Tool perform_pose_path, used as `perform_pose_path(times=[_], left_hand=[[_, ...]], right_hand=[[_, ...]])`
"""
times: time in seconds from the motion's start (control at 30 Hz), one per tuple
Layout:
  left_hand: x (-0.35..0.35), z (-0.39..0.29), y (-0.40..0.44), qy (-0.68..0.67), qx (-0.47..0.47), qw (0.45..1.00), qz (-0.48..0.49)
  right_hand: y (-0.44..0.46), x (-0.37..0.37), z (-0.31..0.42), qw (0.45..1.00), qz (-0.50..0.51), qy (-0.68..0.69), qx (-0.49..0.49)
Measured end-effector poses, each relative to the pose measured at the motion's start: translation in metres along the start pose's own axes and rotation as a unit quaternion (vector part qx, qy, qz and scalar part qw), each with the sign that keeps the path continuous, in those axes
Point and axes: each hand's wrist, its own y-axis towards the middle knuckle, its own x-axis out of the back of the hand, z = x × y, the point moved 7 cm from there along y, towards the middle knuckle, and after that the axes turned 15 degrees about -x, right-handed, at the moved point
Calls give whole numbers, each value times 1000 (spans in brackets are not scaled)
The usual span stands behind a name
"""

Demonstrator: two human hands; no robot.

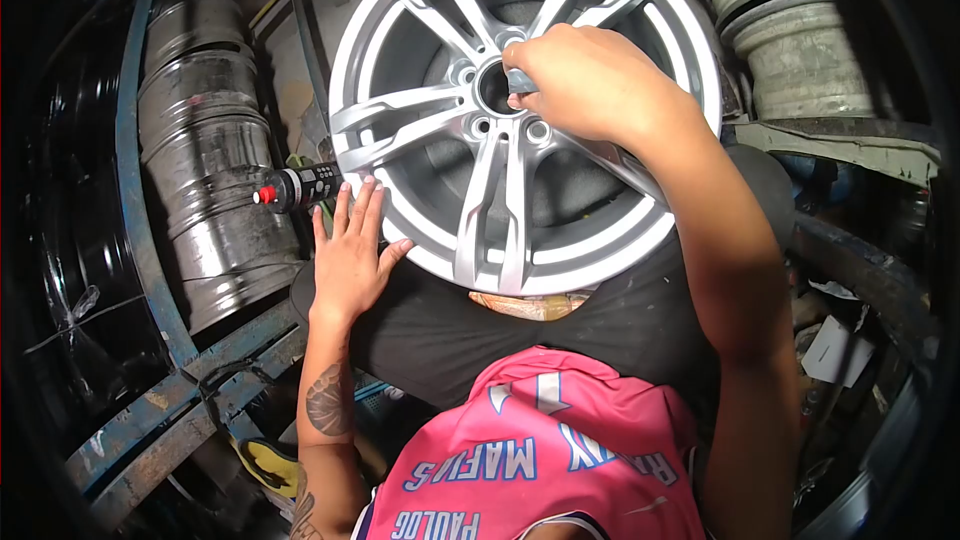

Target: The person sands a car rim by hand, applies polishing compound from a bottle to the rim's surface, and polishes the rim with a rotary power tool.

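A silver alloy wheel rim point(487, 210) with paired spokes lies face up over my lap. My left hand point(356, 252) rests with its fingers spread on the rim's lower left edge. My right hand point(575, 80) reaches over the hub, its fingers closed on a small grey pad point(521, 81) beside the round centre hole. Several bolt holes ring that hole. Close to my left fingertips lies a black bottle point(308, 186) with a red and white tip.
Stacked metal rims point(215, 140) stand on a blue metal rack point(135, 150) at the left. More dull rims point(800, 50) are at the upper right, above a pale metal beam point(850, 148). A white box point(838, 351) sits at the lower right.
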Motion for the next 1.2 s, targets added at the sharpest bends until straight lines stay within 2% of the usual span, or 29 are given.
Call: perform_pose_path(times=[0.1, 0.13, 0.4, 0.53, 0.7, 0.87, 1.0, 1.1, 1.2], left_hand=[[-15, -18, -11, -35, 15, 998, -44], [-22, -28, -15, -39, 20, 999, -21], [-32, -112, -43, -169, 48, 984, -16], [-30, -142, -55, -261, 12, 962, -75], [-16, -104, -44, -60, 10, 998, 22], [-8, -22, -9, 73, 50, 996, 23], [-7, -6, 6, 93, 59, 994, 5], [-12, -28, -3, 79, 78, 994, -8], [-14, -50, -14, 11, 100, 995, -24]], right_hand=[[-1, -1, -2, 1000, -2, -5, 0], [-2, -1, -1, 1000, -4, -7, 3], [-11, -5, 7, 1000, -3, -4, 28], [-14, -10, 9, 999, 5, 5, 33], [-9, -19, 10, 999, 10, -10, 32], [-6, -16, 9, 999, 38, -8, 16], [-6, -14, 4, 999, 33, -1, 10], [-8, -8, 3, 999, 36, 4, 5], [-9, -9, 4, 999, 33, -2, 6]])
